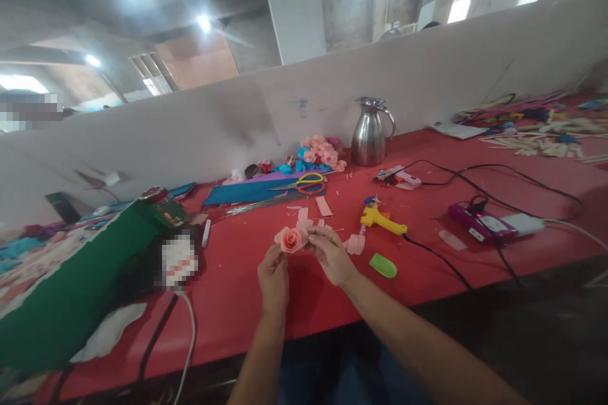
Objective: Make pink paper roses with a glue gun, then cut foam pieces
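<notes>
While the left hand (273,273) pinches a rose (291,240), centre apparently formed, and the right hand (332,257) pinches its outer petal (304,237), loose pink pieces (355,244) lie unattached, in from the tabletop (228,304)'s near edge.

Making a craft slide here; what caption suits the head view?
Left hand holding a pink rose, right hand at its edge, above a red table near a yellow glue gun.
</notes>
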`<state>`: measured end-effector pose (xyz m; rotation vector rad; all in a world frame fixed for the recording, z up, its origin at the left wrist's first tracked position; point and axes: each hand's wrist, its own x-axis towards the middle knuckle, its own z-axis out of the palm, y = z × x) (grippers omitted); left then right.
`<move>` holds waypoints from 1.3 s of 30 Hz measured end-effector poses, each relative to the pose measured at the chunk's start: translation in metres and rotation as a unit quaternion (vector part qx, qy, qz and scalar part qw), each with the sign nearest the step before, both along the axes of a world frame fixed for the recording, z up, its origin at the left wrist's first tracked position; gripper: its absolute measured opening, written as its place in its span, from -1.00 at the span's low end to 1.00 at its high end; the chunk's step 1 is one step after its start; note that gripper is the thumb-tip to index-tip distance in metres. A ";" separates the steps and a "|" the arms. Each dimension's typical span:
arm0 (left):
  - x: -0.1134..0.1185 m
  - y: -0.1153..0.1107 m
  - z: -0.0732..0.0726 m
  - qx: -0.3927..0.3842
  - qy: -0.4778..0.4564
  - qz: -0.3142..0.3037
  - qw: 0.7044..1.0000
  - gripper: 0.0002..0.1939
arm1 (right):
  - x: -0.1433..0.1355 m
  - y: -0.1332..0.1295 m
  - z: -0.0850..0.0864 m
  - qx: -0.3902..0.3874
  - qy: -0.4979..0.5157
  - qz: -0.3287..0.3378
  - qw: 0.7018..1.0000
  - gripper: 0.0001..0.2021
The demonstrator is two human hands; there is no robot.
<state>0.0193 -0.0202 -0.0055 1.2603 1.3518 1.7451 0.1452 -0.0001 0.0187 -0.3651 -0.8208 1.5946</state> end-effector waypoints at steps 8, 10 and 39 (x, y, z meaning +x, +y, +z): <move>-0.004 0.002 -0.006 0.019 0.051 0.054 0.997 -0.88 | 0.000 -0.001 -0.007 0.056 -0.069 -0.020 0.996 -0.80; -0.004 0.001 -0.005 0.011 0.040 0.055 0.998 -0.88 | 0.001 -0.002 -0.005 0.067 -0.075 -0.012 0.995 -0.80; -0.002 -0.004 0.016 0.051 -0.231 0.121 0.964 -0.74 | 0.012 0.014 -0.022 -0.030 -0.450 -0.122 0.884 -0.76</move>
